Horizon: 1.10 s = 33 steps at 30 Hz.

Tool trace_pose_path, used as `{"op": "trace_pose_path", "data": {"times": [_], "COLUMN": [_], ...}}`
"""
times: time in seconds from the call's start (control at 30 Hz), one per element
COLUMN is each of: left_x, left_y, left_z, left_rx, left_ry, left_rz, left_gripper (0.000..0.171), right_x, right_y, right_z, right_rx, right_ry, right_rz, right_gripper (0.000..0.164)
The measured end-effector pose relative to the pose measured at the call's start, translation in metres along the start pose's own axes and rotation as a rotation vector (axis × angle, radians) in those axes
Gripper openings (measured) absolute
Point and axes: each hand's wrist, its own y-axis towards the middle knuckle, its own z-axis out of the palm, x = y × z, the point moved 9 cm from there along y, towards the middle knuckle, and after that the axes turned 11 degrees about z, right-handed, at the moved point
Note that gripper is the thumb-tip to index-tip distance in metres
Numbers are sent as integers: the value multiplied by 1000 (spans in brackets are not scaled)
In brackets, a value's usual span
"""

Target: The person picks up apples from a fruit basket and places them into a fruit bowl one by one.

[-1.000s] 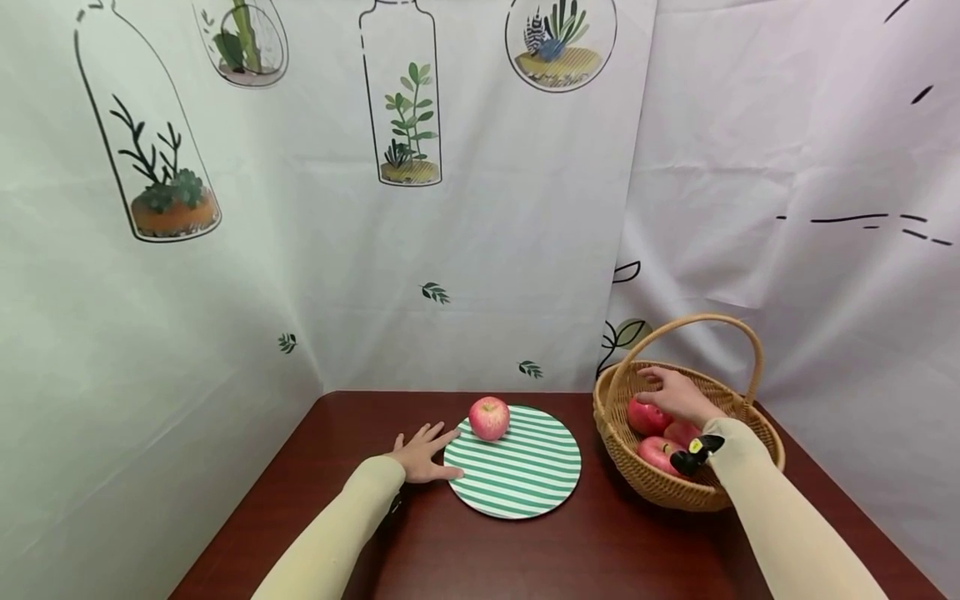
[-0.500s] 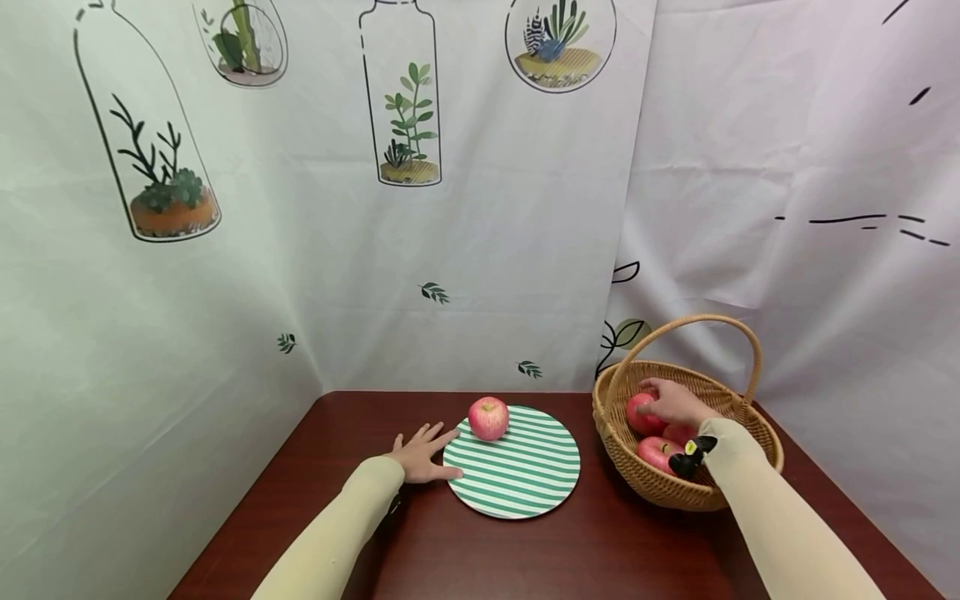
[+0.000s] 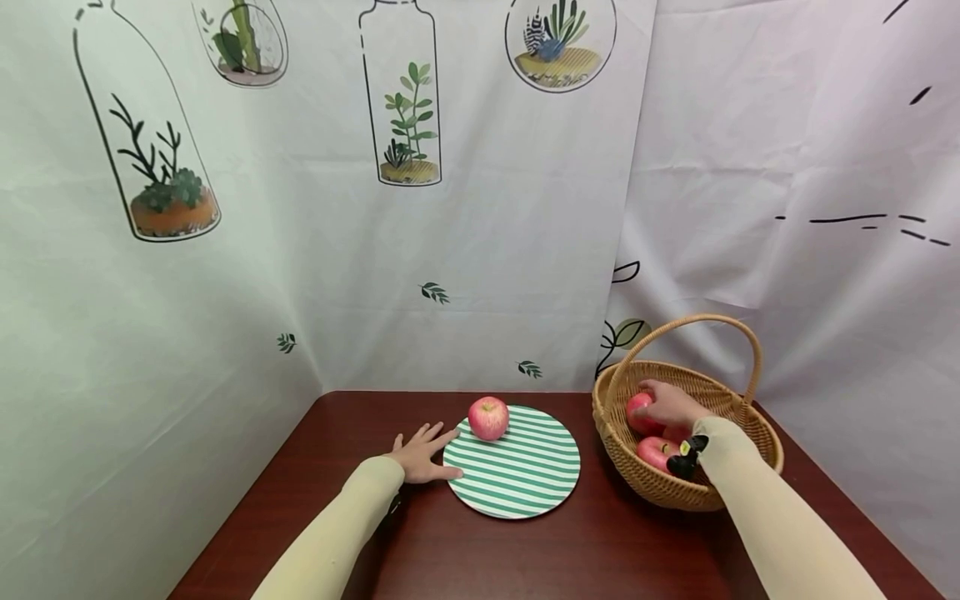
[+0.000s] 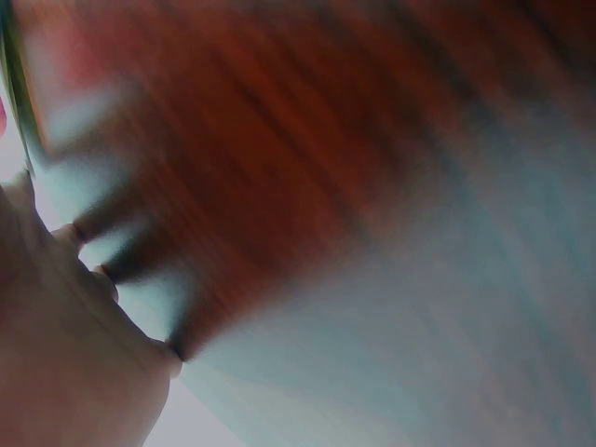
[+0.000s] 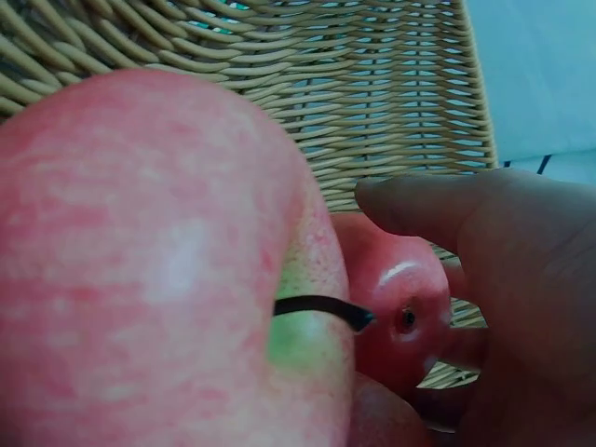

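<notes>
I see left hand (image 3: 422,458) spread wide, gripping nothing, at 9 o'clock of striped round placemat (image 3: 525,475) | my right hand (image 3: 673,407) curls round red apple (image 3: 637,408), 10 o'clock inside wicker basket (image 3: 660,492), placemat's 3 o'clock | pink-red apple (image 3: 489,418): 11 o'clock on placemat

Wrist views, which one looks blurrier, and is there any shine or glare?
Left wrist view: blurrier, the table smeared and washed by a pale bluish sheen; right wrist view: clearer, with the weave of the basket legible, a soft pale shine on the near apple, a small glint on the far apple, and the right hand dim.
</notes>
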Motion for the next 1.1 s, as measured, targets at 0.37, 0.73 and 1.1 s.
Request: {"op": "trace_pose_path", "data": {"times": [0.37,0.73,1.1], "left_x": [12,8,-6], "left_y": [4,3,-5], "left_z": [9,6,-3], "left_rx": [-8,6,0], "left_ry": [-10,6,22], "left_rz": [-2,-8,-21], "left_gripper": [98,97,89], "right_x": [-2,-7,-10], "right_y": [9,12,17], "right_z": [5,7,9], "right_rx": [-22,-50,-66], "right_ry": [-76,-109,-148], "right_rz": [-9,53,55], "right_gripper": [74,78,74]}}
